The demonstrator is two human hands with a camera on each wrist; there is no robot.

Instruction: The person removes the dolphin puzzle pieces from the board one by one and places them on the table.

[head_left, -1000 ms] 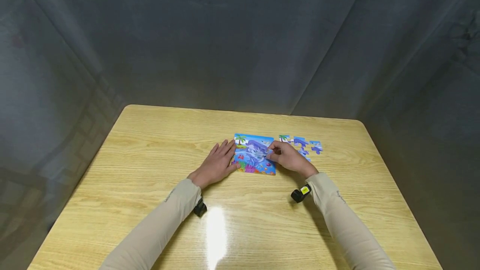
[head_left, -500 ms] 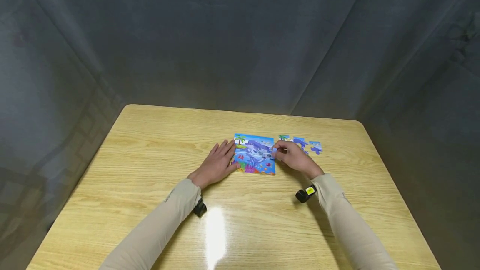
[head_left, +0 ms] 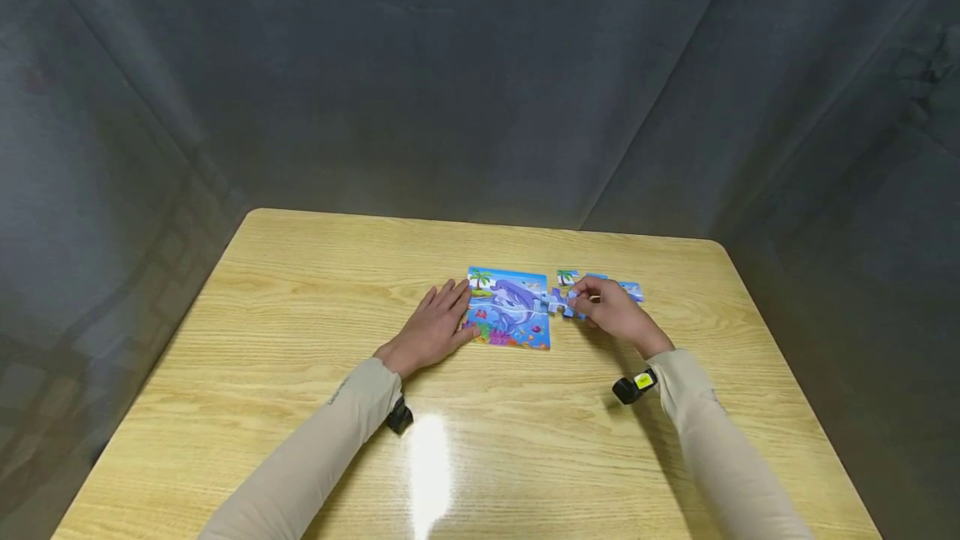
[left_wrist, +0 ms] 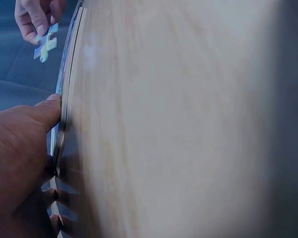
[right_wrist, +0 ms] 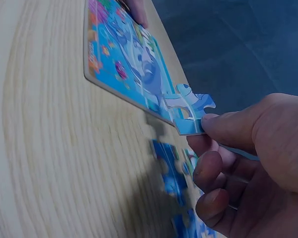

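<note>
A dolphin puzzle board (head_left: 510, 311) lies at the middle of the table, its sea picture facing up. My left hand (head_left: 427, 332) rests against its left edge, fingers stretched out, thumb and fingertips on the board. Between thumb and forefinger, my right hand (head_left: 621, 315) pinches a blue and white puzzle piece (right_wrist: 189, 128), which the right wrist view shows raised above the table. That piece hangs just off the board's right edge. Under and beyond the right hand lie several loose puzzle pieces (right_wrist: 170, 171), partly hidden by it.
One loose piece with a palm tree (head_left: 567, 277) lies right of the board; another blue piece (head_left: 632, 290) is farther right. The wooden table (head_left: 322, 273) has rounded far corners. Dark grey curtains (head_left: 450, 90) hang behind it and at both sides.
My right hand has moved right, from over the board to above the loose pieces, still pinching the puzzle piece. The left hand has stayed in place.
</note>
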